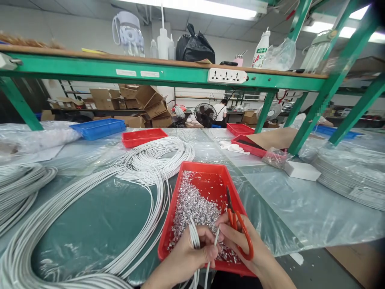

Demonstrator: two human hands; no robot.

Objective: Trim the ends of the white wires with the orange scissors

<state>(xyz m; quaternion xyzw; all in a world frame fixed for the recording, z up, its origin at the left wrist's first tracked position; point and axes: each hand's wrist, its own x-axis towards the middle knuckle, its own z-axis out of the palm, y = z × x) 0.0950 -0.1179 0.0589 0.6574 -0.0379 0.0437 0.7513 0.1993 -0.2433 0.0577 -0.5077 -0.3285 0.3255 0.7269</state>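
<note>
My left hand (195, 255) is closed around a small bundle of white cables (194, 235), one strand set apart between thumb and forefinger. My right hand (245, 237) pinches the tip of that single cable (216, 237) with thumb and finger. Orange-handled scissors (248, 241) hang on the right hand, their dark blades pointing away from me. Both hands are above the near end of a red tray (234, 192) strewn with small shiny silver scraps (195, 204). Long coils of white cable (75, 188) lie to the left of the tray.
Further back stand a blue tray (99, 127) and another red tray (144, 137). On the right are a white box (302, 170) and plastic-wrapped coils (351, 180). A green shelf frame (168, 74) with a power strip (227, 75) spans the table. A person (220, 112) is in the background.
</note>
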